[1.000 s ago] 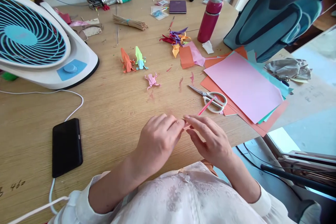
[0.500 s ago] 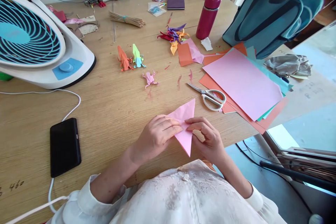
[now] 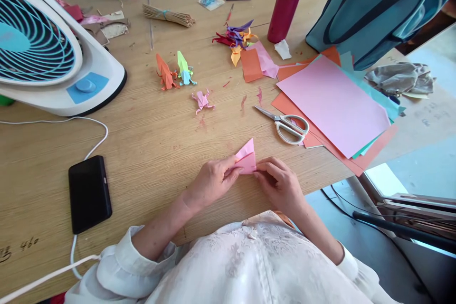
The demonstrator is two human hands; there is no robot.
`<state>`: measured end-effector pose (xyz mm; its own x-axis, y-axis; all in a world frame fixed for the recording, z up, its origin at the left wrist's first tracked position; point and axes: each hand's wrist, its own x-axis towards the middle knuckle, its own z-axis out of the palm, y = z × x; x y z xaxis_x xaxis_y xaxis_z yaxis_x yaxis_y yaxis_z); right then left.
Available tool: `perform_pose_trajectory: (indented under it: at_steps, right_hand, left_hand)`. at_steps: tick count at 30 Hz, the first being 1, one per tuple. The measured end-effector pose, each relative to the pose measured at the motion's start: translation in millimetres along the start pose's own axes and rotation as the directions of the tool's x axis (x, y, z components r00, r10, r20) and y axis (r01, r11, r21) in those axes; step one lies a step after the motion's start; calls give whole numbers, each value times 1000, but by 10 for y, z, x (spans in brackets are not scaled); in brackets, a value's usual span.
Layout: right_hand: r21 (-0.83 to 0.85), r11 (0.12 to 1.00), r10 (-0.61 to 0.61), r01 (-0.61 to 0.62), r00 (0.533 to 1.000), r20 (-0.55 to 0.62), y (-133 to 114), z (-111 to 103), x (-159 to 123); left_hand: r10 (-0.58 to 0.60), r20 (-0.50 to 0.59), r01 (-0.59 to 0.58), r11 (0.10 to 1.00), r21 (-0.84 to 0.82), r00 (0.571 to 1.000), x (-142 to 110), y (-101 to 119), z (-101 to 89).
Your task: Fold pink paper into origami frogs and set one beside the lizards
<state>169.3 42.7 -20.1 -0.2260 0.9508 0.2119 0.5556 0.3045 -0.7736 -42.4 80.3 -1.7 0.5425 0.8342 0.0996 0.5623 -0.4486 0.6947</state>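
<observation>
A small piece of folded pink paper is between my hands, near the table's front edge. Its upper part rises to a point, and the lower part is doubled up over it. My left hand pinches the paper's left side, thumb in front. With thumb and index finger, my right hand grips the lower right corner. Beyond the hands lie white-handled scissors and a pink origami frog. Orange and green-blue origami figures stand farther back.
Stacked coloured sheets lie at the right, by a teal bag and a dark pink bottle. A white fan and a black phone occupy the left. Folded paper pieces and bundled sticks are at the back.
The pink paper's lower point has been folded upward, so the piece is now shorter. Both hands have shifted slightly, and the view has tilted a little downward.
</observation>
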Motion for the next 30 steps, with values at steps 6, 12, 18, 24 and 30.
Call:
perform_pose_trajectory:
  at_steps: [6, 12, 18, 24, 30]
  right_hand:
    - [-76, 994, 70, -73, 997, -44, -53, 43, -7]
    - [-210, 974, 79, -82, 997, -25, -84, 85, -4]
    - [-254, 965, 77, -72, 997, 7, -108, 78, -18]
    - [-277, 954, 117, -114, 993, -6, -128, 101, -15]
    - [-295, 946, 138, -136, 990, -13, -122, 128, 11]
  left_hand:
    - [-104, 49, 107, 992, -63, 993, 77, -49, 39]
    - [-100, 76, 96, 994, 50, 992, 53, -24, 19]
    - [-85, 73, 86, 996, -2, 994, 25, -16, -7]
    - [-87, 90, 81, 994, 74, 992, 44, -16, 35]
    - [-121, 59, 112, 985, 133, 991, 101, 17, 32]
